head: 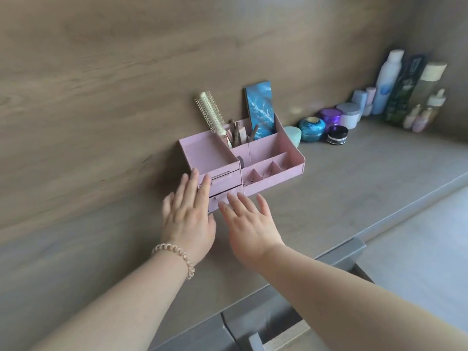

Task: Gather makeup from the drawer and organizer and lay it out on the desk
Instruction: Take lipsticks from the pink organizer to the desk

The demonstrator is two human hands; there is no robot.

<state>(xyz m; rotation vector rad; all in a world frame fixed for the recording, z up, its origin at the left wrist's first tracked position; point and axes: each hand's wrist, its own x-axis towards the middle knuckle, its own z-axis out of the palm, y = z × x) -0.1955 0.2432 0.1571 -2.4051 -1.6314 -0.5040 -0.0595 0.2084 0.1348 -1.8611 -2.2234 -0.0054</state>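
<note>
Sitting against the wooden wall at the back of the grey desk (342, 188): a pink organizer (268, 158) with open compartments on top and small drawers (222, 182) in its left front. Standing upright in the back compartments, a round hairbrush (211, 112), a few brown pencils or sticks (236, 134) and a blue patterned flat box (260, 108). Front compartments seemingly bare, with only small specks visible. Reaching toward the drawer fronts, left hand (188, 216) flat and spread, fingers extended and overlapping the left edge of the drawers, gripping nothing; around its wrist, a pale coiled hair tie (177, 257). Just beside it, right hand (249, 226) also open with fingers splayed, fingertips at the lowest drawer front, holding nothing; actual contact hard to judge. Lined up along the wall to the right of the organizer: a mint round container (293, 136), a blue ribbed jar (312, 129), a small black jar (337, 135), a purple jar (330, 117), a pale jar (349, 115), then taller bottles (387, 82) in the far corner. Below the desk edge, near the bottom, part of a grey pulled-out desk drawer (266, 323), contents out of view.
</note>
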